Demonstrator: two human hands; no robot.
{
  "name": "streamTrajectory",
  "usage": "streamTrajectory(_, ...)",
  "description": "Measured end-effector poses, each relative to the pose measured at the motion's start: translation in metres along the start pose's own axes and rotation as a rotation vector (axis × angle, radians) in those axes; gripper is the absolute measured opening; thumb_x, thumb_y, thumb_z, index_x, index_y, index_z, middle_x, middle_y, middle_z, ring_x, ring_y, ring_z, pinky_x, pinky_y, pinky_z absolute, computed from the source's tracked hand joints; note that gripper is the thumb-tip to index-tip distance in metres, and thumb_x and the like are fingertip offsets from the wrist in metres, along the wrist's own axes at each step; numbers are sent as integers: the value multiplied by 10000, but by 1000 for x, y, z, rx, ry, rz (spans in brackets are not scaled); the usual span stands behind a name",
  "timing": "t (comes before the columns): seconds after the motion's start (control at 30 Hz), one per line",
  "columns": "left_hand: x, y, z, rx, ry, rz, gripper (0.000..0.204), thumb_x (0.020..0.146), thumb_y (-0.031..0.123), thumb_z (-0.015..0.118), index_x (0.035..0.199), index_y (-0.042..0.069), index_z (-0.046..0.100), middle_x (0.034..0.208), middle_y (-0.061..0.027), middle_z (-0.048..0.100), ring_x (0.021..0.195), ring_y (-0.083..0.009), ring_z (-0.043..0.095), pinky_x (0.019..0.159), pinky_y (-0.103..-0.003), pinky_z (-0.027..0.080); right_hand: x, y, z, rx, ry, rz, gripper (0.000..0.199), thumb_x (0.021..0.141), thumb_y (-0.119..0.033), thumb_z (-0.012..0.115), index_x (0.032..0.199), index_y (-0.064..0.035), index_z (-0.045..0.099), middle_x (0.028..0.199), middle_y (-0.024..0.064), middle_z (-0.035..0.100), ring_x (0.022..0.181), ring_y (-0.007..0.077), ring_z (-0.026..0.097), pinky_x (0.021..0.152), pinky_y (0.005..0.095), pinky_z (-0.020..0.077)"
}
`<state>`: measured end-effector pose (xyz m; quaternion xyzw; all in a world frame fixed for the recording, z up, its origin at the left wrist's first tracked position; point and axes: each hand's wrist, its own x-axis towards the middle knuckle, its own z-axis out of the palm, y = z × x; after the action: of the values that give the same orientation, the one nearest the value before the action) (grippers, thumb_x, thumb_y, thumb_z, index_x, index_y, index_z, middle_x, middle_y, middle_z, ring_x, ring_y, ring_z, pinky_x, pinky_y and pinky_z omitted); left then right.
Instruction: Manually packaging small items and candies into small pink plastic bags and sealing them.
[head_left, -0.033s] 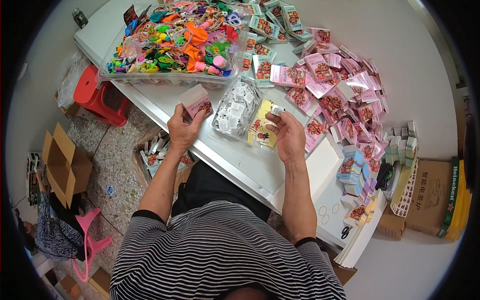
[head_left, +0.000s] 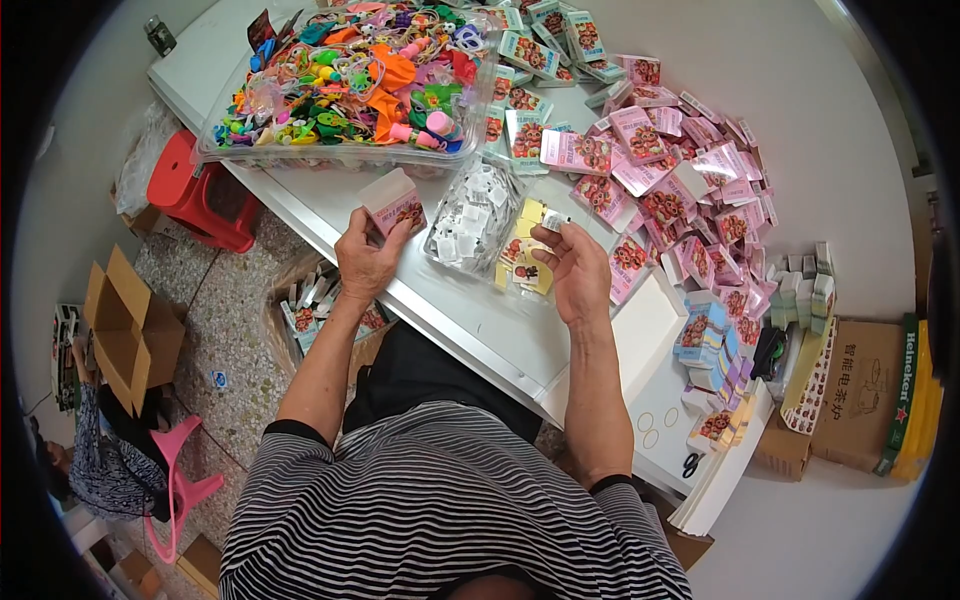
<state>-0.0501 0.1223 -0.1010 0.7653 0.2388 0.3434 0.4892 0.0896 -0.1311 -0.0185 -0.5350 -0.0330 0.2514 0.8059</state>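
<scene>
Pink carton [head_left: 393, 203] sits gripped in my left hand [head_left: 366, 262]; my right hand [head_left: 578, 272] pinches a small clear packet [head_left: 554, 220] above the desk [head_left: 470, 320].

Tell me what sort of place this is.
Probably a small home packing workshop: a white table heaped with small pink boxes, a clear tray of colourful toys, and cardboard cartons on the floor.

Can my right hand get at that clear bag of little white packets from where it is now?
Probably yes. The right hand is just beside the clear bag, with only some yellow cards between them, lying flat. Its fingers do pinch something small, though.
</scene>
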Motion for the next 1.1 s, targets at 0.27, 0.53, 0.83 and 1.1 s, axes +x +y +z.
streamTrajectory(0.27,0,-16,3,-36,8,-9,416,860,216,830,1130,-17,617,894,-141,768,765,-145,726,681,-278,559,-1,2,-2,-34,-22,15,233,1044,-198,563,1121,2,655,1041,128,714,1007,219,689,822,356,571)
streamTrajectory(0.53,0,-6,1,-42,-8,-30,419,862,213,830,1136,-21,615,920,-147,772,792,-157,736,696,-283,563,-3,6,-3,-135,-3,-33,190,1033,-197,634,1062,-13,674,918,89,730,869,161,700,752,296,563)
streamTrajectory(0.83,0,-4,0,-34,-18,-38,419,870,211,826,1138,-30,612,931,-159,772,821,-165,744,724,-289,569,-5,3,5,-274,70,-93,230,1002,-224,696,916,-12,724,821,64,719,758,116,657,688,268,521)
streamTrajectory(1.1,0,-5,0,-22,-13,-40,418,866,208,830,1132,-29,611,934,-163,773,833,-169,750,728,-292,573,-6,2,10,-497,76,-233,310,984,-264,729,821,0,724,749,23,676,683,85,570,654,247,465)
